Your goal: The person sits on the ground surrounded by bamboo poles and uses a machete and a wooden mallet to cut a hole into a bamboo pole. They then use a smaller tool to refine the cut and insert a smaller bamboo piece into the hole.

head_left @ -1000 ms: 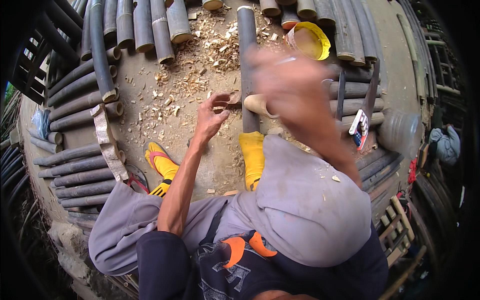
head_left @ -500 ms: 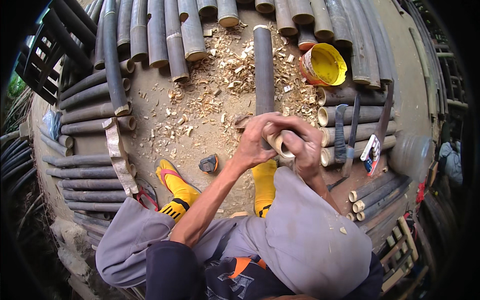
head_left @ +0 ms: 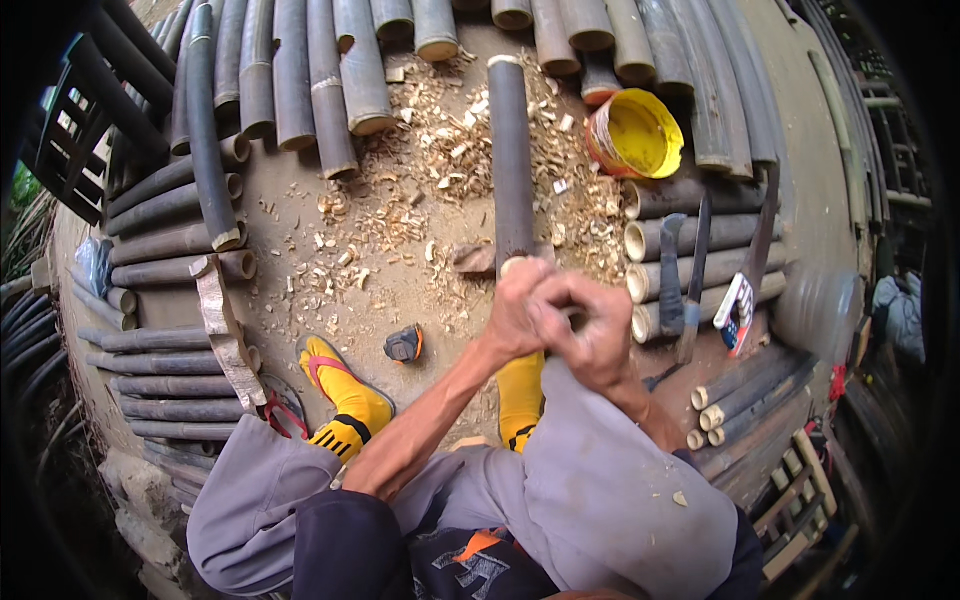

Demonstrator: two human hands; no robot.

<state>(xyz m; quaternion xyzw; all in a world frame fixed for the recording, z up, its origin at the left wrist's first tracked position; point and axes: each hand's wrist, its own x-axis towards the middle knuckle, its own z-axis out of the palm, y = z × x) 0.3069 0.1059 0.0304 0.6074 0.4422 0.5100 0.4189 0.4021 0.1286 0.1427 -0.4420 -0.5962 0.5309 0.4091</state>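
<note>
My left hand [head_left: 520, 308] is closed around a short bamboo piece, which the fingers almost wholly cover. A pale end of the bamboo piece [head_left: 513, 265] shows above the knuckles. Pressed against it, my right hand [head_left: 588, 322] curls into a fist on the same piece, with a dark gap between its fingers. Both hands are above my right knee. Just beyond them lies a long dark bamboo tube [head_left: 512, 160], pointing away from me. Its near end is hidden behind my left hand, and a brown block [head_left: 474, 259] sits beside it.
Pale shavings [head_left: 460, 160] cover the ground. A yellow-rimmed bucket [head_left: 640, 135] stands at the right, above bamboo tubes [head_left: 655, 240] with long blades [head_left: 697, 260] and a saw [head_left: 740, 300] on them. A tape measure [head_left: 404, 344] lies near my left foot. More tubes [head_left: 180, 275] line the left.
My hands have turned and closed further over the short bamboo piece. Its open near end, visible earlier, is now covered. The whole view has shifted slightly.
</note>
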